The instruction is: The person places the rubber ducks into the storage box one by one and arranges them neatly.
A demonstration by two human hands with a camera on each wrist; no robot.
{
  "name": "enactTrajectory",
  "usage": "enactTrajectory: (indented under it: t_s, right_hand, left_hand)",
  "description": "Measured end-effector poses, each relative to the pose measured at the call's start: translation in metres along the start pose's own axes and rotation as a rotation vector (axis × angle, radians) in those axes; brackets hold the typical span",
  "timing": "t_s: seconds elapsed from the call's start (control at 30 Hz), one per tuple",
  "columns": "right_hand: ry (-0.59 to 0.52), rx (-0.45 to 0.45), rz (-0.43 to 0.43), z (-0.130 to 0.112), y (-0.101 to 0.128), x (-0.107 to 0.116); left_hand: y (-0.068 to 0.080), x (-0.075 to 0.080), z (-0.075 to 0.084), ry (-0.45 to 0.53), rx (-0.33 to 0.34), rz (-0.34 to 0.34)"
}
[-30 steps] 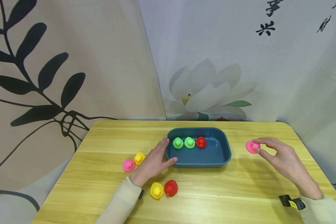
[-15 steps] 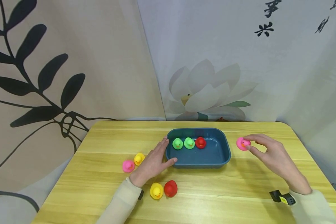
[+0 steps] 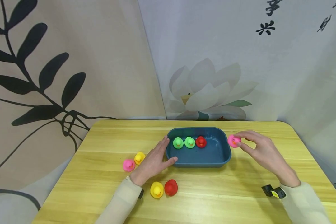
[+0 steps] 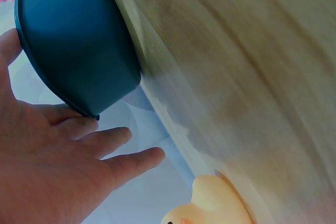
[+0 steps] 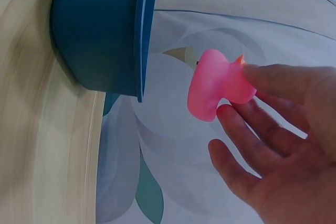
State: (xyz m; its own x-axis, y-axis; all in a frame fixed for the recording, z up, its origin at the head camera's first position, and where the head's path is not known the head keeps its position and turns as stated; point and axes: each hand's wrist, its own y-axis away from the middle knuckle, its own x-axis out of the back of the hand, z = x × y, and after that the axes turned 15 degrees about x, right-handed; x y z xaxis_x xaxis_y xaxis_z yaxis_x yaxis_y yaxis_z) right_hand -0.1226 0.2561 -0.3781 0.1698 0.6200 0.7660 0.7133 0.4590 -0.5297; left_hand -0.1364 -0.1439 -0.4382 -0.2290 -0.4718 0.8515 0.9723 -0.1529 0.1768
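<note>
Pink duck pinched between thumb and fingertips of the right hand, grip clamped on it, lifted off the worktop just beside the right rim of the blue tray, at 3 o'clock from it. In the right wrist view, same pink duck held clear of the tray's edge, beak upward. Left hand flat on the worktop, fingers straight and relaxed, grip apart and empty, thumb tip against the tray's near left corner at about 8 o'clock. Inside the tray, along its far wall: two green ducks and one red duck in a row. On the worktop at 9 o'clock from the left hand: second pink duck and yellow duck, touching. At 6 o'clock from that hand: another yellow duck and red duck, side by side.
</note>
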Motion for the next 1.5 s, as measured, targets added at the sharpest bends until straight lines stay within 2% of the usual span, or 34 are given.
enactTrajectory:
  t_s: [0.8,1.5]
  right_hand:
    - [-0.137,0.040,-0.135,0.016,-0.031,-0.032]
    - [-0.154,0.043,-0.272,0.028,-0.052,-0.051]
  left_hand:
    - [0.000,0.001,0.000,0.008,-0.008,0.006]
    - [0.000,0.000,0.000,0.004,-0.002,0.006]
